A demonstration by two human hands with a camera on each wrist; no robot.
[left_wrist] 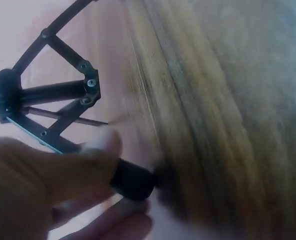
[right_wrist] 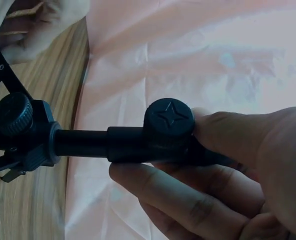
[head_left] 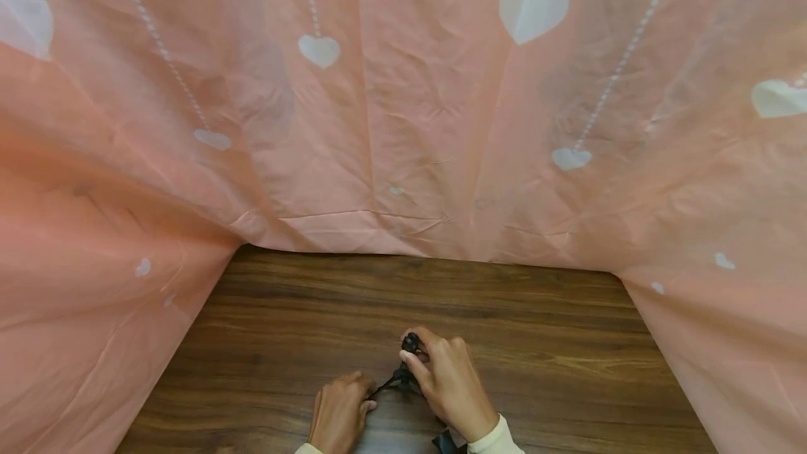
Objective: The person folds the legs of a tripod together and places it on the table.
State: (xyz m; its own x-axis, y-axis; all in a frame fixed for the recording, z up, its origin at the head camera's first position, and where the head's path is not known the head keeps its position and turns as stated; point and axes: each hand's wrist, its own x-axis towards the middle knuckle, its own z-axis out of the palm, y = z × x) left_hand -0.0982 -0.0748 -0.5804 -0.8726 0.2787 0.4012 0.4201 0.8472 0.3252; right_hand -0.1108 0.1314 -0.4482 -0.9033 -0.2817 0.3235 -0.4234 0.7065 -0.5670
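Note:
A black tripod (head_left: 401,374) stands on the wooden table between the two hands, its legs spread. My left hand (head_left: 340,408) pinches one leg low down; in the left wrist view the black rubber foot (left_wrist: 133,180) pokes out past the thumb, and hinged braces (left_wrist: 65,52) join the legs to the centre tube. At the top, my right hand (head_left: 454,380) grips the tripod head, thumb against a round knob (right_wrist: 169,122) with a star-shaped relief. Farther down the column, a second ribbed knob (right_wrist: 13,114) sits on the collar.
Pink curtain (head_left: 403,125) with white hearts hangs around the back and both sides of the brown wooden table (head_left: 536,328). A small black object (head_left: 445,442) shows beside the right sleeve at the bottom edge of the head view.

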